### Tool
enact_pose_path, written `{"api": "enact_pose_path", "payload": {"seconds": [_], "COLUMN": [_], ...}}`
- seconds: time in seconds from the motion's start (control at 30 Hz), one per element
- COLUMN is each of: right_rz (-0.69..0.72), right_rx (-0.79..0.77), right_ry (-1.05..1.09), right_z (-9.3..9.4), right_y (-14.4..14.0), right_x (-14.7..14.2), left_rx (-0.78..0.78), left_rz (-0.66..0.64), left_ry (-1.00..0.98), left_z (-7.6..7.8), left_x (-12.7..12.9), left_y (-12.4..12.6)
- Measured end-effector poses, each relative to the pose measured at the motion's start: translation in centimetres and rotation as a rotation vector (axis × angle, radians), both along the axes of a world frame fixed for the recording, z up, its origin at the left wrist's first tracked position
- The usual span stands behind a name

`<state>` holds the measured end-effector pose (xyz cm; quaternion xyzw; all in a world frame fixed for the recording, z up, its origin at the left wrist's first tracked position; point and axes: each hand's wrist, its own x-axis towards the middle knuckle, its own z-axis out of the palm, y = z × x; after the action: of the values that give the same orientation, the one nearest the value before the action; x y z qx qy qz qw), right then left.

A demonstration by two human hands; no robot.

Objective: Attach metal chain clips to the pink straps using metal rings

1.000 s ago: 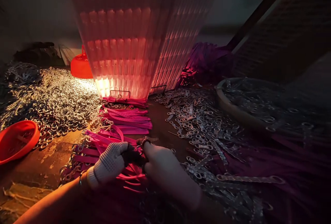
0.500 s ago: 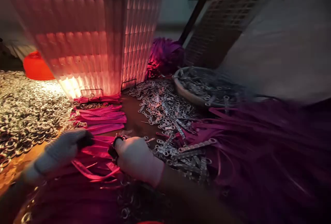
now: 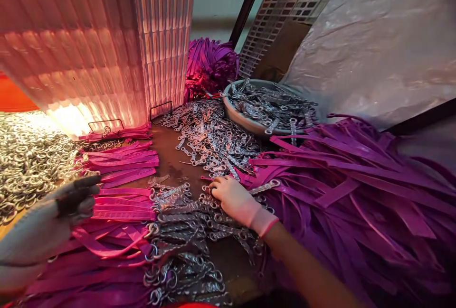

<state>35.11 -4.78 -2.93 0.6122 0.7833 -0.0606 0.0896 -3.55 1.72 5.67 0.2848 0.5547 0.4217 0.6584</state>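
left hand (image 3: 53, 225), fingers loosely spread, is beside pink straps (image 3: 123, 206). right hand (image 3: 234, 200) curls over metal links (image 3: 217, 225); cannot tell if it pinches any.

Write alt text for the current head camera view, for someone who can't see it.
A gloved right hand rests among scattered metal links on a table; the gloved left hand is beside pink straps. A heap of purple straps lies at right, near a basin of links, with ribbed sheets upper left.
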Motion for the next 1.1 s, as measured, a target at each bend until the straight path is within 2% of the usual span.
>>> {"api": "enact_pose_path", "payload": {"seconds": [0.13, 0.23, 0.3, 0.37, 0.43, 0.53, 0.63, 0.73, 0.8, 0.93, 1.1], "right_rz": [-0.006, -0.023, -0.111, -0.246, -0.337, -0.350, -0.323, -0.240, -0.191, -0.227, -0.322], "right_rx": [-0.025, -0.043, 0.023, 0.149, 0.263, 0.250, 0.090, 0.023, 0.056, 0.089, -0.088], "right_ry": [-0.064, -0.121, -0.146, -0.046, 0.233, 0.799, 1.269, 1.418, 1.453, 1.403, 1.412], "right_z": [-0.9, -0.1, 0.8, 1.6, 2.0, 2.1, 2.2, 2.5, 3.0, 3.9, 4.1], "right_y": [0.0, -0.2, 0.0, 0.3, 0.6, 0.7, 0.4, 0.2, 0.2, 0.5, 1.4], "right_x": [0.0, 0.1, 1.0, 1.9, 1.7, -2.1, -8.5, -14.3, -16.5, -17.3, -16.0], "left_rx": [-0.006, -0.059, -0.086, -0.093, -0.094, -0.109, -0.107, -0.103, -0.082, 0.111, 0.476], "left_rz": [-0.105, -0.109, -0.126, -0.122, -0.087, -0.028, 0.018, 0.025, 0.034, -0.006, -0.264], "left_ry": [-0.212, -0.333, -0.404, -0.464, -0.499, -0.530, -0.586, -0.639, -0.649, -0.479, 0.038], "left_z": [-0.5, -1.2, -1.7, -2.1, -2.6, -3.1, -3.5, -3.6, -3.8, -4.4, -4.2], "left_x": [5.1, 7.4, 8.2, 8.6, 8.6, 8.3, 7.9, 7.6, 7.4, 6.4, 4.9], "left_y": [0.3, -0.2, -0.7, -1.0, -1.3, -1.7, -2.4, -3.0, -3.4, -3.7, -3.9]}}
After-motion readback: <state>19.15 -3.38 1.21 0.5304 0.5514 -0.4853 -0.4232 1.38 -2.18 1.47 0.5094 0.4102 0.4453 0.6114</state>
